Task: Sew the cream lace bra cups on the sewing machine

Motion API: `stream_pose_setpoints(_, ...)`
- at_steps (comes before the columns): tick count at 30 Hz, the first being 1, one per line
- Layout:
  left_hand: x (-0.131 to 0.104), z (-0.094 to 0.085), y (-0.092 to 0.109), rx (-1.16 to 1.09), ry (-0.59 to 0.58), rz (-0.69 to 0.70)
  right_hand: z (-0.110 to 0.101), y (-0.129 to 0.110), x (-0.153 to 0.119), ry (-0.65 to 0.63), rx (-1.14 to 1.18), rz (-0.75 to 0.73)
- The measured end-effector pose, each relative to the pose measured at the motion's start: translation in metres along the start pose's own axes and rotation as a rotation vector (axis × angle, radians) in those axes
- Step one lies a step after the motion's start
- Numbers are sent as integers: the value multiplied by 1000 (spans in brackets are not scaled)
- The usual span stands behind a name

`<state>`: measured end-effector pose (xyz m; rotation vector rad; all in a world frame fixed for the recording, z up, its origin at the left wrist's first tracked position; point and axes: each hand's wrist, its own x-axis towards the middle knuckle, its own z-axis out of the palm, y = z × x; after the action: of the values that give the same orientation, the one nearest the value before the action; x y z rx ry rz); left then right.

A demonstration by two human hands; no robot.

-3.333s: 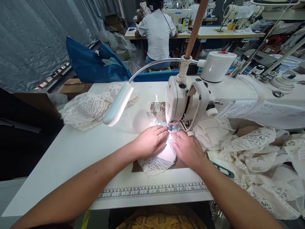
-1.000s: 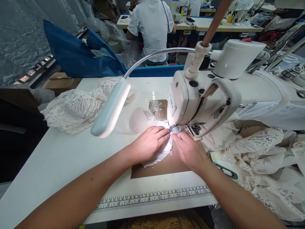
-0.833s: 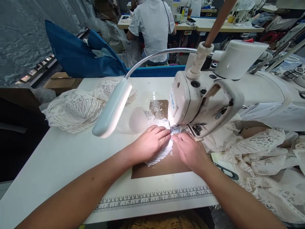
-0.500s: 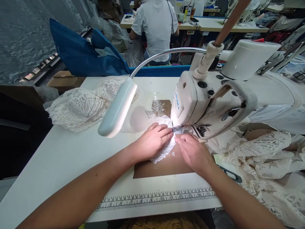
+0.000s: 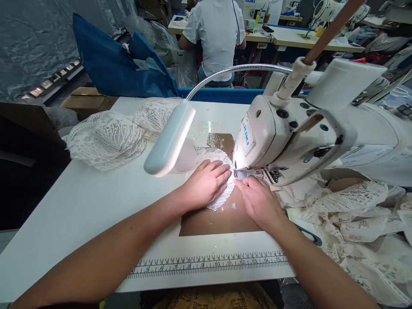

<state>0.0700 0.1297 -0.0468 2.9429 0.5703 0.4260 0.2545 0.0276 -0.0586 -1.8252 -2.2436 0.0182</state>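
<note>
A piece of white lace fabric lies at the needle of a white sewing machine. My left hand rests on the lace, palm down with its fingers stretched out, left of the presser foot. Just right of the foot, my right hand has its thumb and index finger pressed together at the lace's edge. Whether a bit of the edge is between those fingertips cannot be made out. Brown sheeting covers the table surface under both hands.
A lamp on a bendy arm hangs left of the machine head. Lace fabric is heaped at the back left, and more lace on the right. A printed ruler runs along the front edge. Beyond sits a person in white.
The lace has shifted slightly away from me, toward the back of the machine, with my left hand still flat on it. The whole view has also shifted a little.
</note>
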Motion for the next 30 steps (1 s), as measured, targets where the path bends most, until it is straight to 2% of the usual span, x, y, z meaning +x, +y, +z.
stream_pose_setpoints(5,-4,-3,1,25,-14,3,2,1,-1,30,20,1)
stream_pose_setpoints(11,-11,-5,-3,-52,-51,108,-6,-1,-3,3,23,-89)
stream_pose_setpoints(19,-10,-6,-7,-52,-148,245,-7,-4,-4,20,-12,-79)
stream_pose_setpoints(30,-6,-4,5,-2,-157,97,-6,-4,-2,-32,-45,32)
